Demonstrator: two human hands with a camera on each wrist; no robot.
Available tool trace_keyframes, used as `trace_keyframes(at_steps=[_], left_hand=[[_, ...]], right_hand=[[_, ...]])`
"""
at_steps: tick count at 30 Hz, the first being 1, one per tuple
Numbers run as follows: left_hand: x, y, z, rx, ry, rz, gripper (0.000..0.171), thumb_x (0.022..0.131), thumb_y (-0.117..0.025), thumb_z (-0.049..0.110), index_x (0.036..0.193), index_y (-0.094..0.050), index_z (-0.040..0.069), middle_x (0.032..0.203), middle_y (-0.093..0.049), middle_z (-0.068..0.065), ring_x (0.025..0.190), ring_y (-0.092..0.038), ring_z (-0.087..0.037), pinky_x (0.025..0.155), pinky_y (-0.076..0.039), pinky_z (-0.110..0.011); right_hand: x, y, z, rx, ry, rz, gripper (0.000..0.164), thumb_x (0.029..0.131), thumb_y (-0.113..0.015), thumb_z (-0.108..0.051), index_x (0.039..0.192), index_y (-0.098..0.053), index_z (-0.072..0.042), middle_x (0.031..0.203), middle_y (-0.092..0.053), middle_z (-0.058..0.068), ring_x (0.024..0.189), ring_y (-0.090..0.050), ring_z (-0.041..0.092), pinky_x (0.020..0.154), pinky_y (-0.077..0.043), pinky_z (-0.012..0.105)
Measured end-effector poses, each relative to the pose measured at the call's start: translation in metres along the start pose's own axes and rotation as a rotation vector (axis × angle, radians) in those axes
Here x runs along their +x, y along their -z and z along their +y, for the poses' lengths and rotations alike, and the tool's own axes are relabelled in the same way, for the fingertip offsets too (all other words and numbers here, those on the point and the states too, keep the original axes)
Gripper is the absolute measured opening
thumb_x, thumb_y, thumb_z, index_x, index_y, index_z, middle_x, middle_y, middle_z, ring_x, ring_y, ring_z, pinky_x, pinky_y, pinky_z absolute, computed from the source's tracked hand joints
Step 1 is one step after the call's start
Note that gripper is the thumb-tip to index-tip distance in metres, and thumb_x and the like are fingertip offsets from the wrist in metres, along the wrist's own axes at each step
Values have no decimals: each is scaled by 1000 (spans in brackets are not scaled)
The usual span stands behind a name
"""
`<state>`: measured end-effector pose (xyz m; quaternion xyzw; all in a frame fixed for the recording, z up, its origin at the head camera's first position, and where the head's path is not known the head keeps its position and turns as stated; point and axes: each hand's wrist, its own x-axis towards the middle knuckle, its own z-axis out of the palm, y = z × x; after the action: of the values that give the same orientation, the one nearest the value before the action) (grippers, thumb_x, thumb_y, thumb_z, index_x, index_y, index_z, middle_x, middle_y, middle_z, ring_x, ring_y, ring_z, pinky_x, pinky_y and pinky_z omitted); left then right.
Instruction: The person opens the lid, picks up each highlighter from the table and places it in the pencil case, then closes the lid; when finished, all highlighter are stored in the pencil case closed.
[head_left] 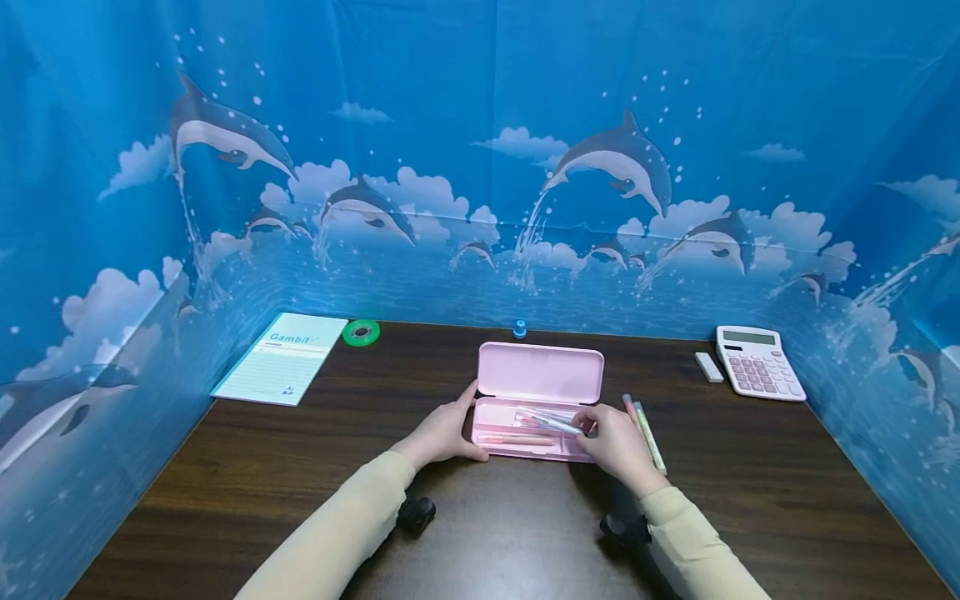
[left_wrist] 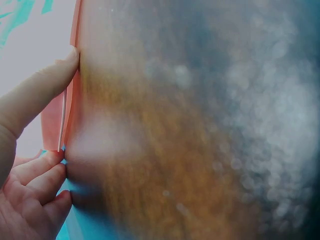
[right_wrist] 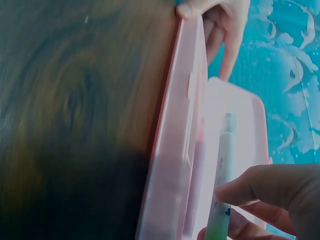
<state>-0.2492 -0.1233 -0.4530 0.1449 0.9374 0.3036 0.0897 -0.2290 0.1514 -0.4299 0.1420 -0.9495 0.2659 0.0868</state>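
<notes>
A pink pencil case [head_left: 540, 372] lies on the table with its lid raised at the back. At its left end my left hand [head_left: 448, 429] grips it, the thumb [left_wrist: 50, 75] on the front wall and the other fingers around the end. My right hand [head_left: 618, 442] pinches a white-barrelled marker pen [right_wrist: 225, 165] with a green end between thumb and fingers, over the right part of the case. Beneath it, inside the case, lie several pens, including a pinkish one [head_left: 517, 439] along the front.
Two markers, one pink [head_left: 629, 406] and one yellow-green [head_left: 649, 437], lie right of the case. A white eraser [head_left: 708, 367] and calculator [head_left: 761, 363] sit at the back right. A notepad [head_left: 281, 358], green tape roll [head_left: 362, 332] and small blue object [head_left: 519, 329] are along the back.
</notes>
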Motion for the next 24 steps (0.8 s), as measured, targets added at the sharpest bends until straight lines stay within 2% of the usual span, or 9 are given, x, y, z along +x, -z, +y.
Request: trace_keyframes(at_steps=[7, 15, 24], left_hand=[[0, 1, 0, 8, 8, -9, 121, 66, -87, 37, 153, -8, 11, 141, -47, -13, 125, -48, -31, 104, -37, -47], [1, 0, -2, 20, 5, 2, 122, 65, -87, 39, 153, -8, 11, 139, -50, -13, 122, -51, -30, 102, -39, -45], [2, 0, -1, 20, -6, -7, 121, 66, -86, 40, 153, -9, 8, 141, -47, -15, 125, -48, -30, 104, -38, -45]], right_hand=[[4, -12, -18, 32, 34, -28, 12, 71, -76, -3, 76, -69, -12, 67, -55, -3, 60, -45, 9, 52, -38, 25], [9, -26, -31, 7, 125, -42, 11, 72, -77, -2, 76, -71, -10, 68, -61, -4, 63, -49, 8, 58, -43, 26], [14, -34, -40, 44, 110, -94, 10, 73, -77, -2, 77, -71, -9, 71, -61, -2, 65, -51, 10, 62, -46, 29]])
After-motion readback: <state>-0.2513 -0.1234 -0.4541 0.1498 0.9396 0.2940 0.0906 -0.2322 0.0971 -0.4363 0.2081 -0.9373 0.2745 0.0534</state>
